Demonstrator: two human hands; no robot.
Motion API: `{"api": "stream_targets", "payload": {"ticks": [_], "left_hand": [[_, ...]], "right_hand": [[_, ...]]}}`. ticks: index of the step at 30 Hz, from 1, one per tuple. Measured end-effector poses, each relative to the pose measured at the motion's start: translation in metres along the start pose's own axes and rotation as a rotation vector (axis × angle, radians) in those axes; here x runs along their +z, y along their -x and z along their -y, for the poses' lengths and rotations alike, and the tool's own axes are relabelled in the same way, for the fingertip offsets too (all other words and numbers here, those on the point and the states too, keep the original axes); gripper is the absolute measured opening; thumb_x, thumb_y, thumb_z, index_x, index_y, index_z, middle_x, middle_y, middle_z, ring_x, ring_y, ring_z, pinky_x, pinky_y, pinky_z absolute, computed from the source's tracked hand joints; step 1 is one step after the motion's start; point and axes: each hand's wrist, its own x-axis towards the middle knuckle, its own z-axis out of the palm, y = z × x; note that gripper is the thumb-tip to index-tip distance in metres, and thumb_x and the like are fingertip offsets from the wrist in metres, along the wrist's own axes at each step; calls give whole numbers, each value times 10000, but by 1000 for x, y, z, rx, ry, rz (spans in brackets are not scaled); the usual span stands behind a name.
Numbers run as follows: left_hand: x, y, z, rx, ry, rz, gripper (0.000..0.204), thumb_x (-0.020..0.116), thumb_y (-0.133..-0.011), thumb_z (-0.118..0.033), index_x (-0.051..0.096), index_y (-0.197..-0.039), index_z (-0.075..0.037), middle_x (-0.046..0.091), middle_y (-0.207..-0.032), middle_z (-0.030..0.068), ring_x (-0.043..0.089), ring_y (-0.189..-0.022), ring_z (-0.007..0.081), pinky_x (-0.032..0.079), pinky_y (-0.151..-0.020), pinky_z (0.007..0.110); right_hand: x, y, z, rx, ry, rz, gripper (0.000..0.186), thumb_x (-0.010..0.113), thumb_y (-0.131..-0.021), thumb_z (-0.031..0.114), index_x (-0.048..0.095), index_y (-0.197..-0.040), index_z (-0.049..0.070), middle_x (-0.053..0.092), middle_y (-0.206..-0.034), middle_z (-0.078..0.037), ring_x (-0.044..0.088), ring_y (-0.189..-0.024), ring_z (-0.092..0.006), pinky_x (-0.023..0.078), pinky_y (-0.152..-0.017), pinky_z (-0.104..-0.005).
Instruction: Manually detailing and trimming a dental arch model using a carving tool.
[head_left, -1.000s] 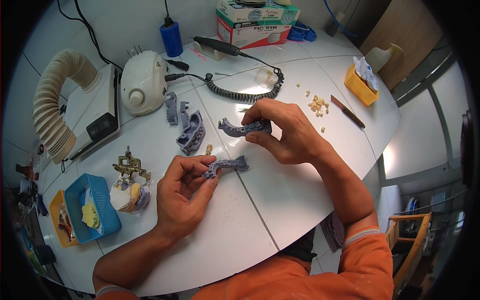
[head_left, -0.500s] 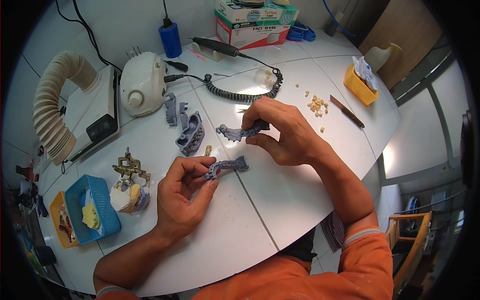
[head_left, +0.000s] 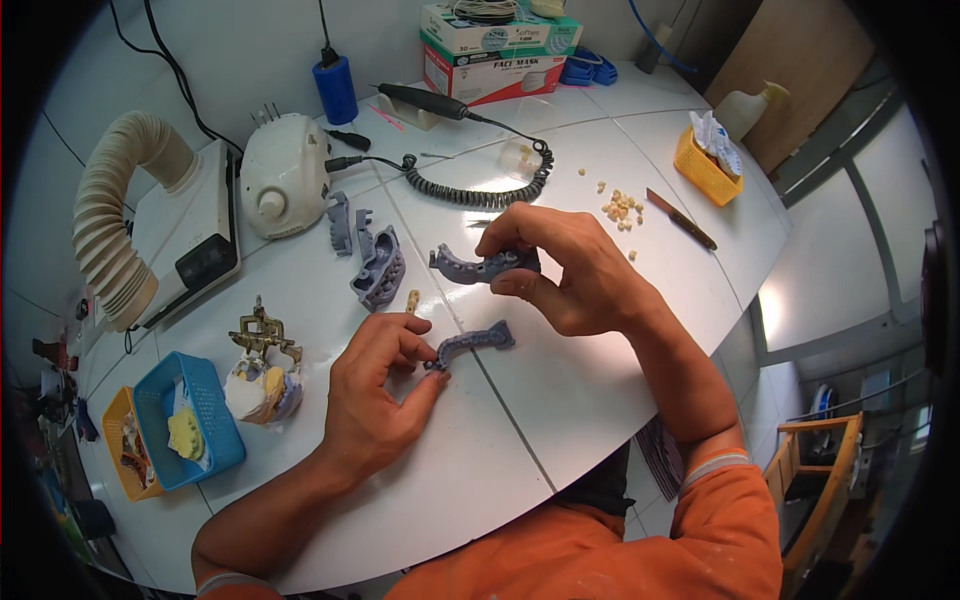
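My right hand (head_left: 575,270) grips a blue-grey dental model (head_left: 462,268) between thumb and fingers, raised over the table; its right part is hidden by the fingers. My left hand (head_left: 368,390) pinches the left end of a second, thinner blue-grey dental arch (head_left: 478,340), whose free end points right. Whether that arch touches the tabletop, I cannot tell. Beyond my left fingertips lies a small cream-coloured piece of teeth (head_left: 413,300). Farther back rest a hollow blue-grey dental model (head_left: 380,272) and a narrow blue-grey strip (head_left: 340,222).
Loose cream teeth (head_left: 622,208) and a knife (head_left: 682,220) lie at the right. A white control box (head_left: 284,178) feeds a coiled cord (head_left: 480,197) to a black handpiece (head_left: 425,100). At the left stand a blue basket (head_left: 222,445), a brass articulator (head_left: 262,332) and a ribbed hose (head_left: 100,225).
The arch in my left hand has shifted right, and the fingers now hold only its left end. My right hand has tilted its model slightly. The whole view has shifted a little.
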Motion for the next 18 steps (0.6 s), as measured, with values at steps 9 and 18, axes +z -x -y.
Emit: {"api": "stream_targets", "payload": {"ticks": [9, 18], "left_hand": [[8, 14, -8, 393, -5, -183, 584, 954, -829, -157, 652, -1322, -76, 606, -1429, 194, 649, -1206, 323, 560, -939, 422], [23, 20, -21, 619, -180, 80, 518, 955, -816, -166, 749, -1274, -36, 771, -1170, 136, 727, -1115, 329, 587, -969, 440]], "right_hand": [[28, 94, 84, 186, -162, -186, 466, 892, -907, 53, 613, -1277, 4, 778, -1125, -144, 813, -987, -297, 652, -859, -382], [77, 144, 93, 212, -290, -356, 441, 888, -895, 2, 605, -1233, 9, 745, -1048, -135, 786, -927, -277, 621, -803, -370]]}}
